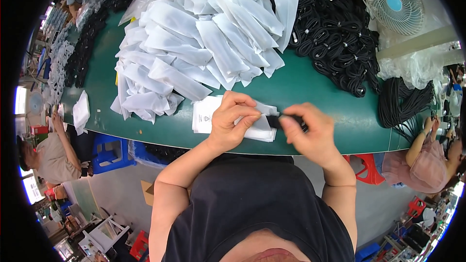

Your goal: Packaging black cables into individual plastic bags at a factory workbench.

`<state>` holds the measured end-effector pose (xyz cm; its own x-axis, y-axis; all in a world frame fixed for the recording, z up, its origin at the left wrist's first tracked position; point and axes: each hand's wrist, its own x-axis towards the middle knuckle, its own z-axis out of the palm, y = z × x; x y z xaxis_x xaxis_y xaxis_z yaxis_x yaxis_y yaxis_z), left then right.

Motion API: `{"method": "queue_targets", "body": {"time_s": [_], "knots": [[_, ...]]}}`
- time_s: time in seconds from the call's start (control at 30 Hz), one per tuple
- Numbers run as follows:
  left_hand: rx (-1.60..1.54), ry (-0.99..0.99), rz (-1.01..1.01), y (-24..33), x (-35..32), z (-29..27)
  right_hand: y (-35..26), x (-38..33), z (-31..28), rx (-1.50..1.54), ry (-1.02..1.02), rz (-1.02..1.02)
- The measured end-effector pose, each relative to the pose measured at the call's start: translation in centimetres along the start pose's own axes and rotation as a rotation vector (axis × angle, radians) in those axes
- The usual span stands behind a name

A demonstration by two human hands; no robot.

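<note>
At the table's (310,87) near edge, left hand (232,122) pinches a white pouch (264,127) open while right hand (310,133), clamped on a coiled black cable (277,120), feeds it in.

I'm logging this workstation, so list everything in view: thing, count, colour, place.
table: one, green, across the middle.
filled bags: a large pile, too many to count, white, on the table's left and centre.
flat bags: a small stack, white, at the near edge under the left hand.
cable bundles: a heap, black, on the table's right.
loose cables: one hank, black, hanging over the right end.
fan: one, white with blue hub, top right.
stools: blue left, red right, under the table.
co-workers: one at left, one at right.
left hand: pinches a white bag.
right hand: grips a black cable at the bag's mouth.
</note>
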<state>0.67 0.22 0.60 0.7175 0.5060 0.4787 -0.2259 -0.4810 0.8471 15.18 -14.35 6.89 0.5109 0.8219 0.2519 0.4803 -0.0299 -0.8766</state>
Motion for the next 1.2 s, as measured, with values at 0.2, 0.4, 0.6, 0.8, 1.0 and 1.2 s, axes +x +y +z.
{"method": "queue_targets", "body": {"time_s": [0.2,0.4,0.6,0.8,1.0,1.2], "knots": [[-0.136,-0.001,-0.033,2.8,1.7,1.3,-1.0,1.1,-0.1,-0.134,-0.001,-0.222],[-0.457,0.067,-0.160,2.9,4.4,2.9,5.6,8.4,-1.9,-0.726,0.310,-0.361],[-0.821,0.346,-0.451,-0.5,6.5,3.9,12.4,12.5,0.1,-1.099,0.106,-0.386],[-0.404,0.442,-0.357,-1.0,4.0,2.0,12.2,12.0,-1.7,-0.992,0.274,-0.428],[0.335,-0.152,0.016,-0.3,0.3,0.6,6.5,7.3,-5.0,-0.650,0.463,-0.289],[0.582,-0.317,0.059,-1.8,-1.2,1.0,4.2,0.5,-6.0,-0.042,0.218,-0.025]]}}
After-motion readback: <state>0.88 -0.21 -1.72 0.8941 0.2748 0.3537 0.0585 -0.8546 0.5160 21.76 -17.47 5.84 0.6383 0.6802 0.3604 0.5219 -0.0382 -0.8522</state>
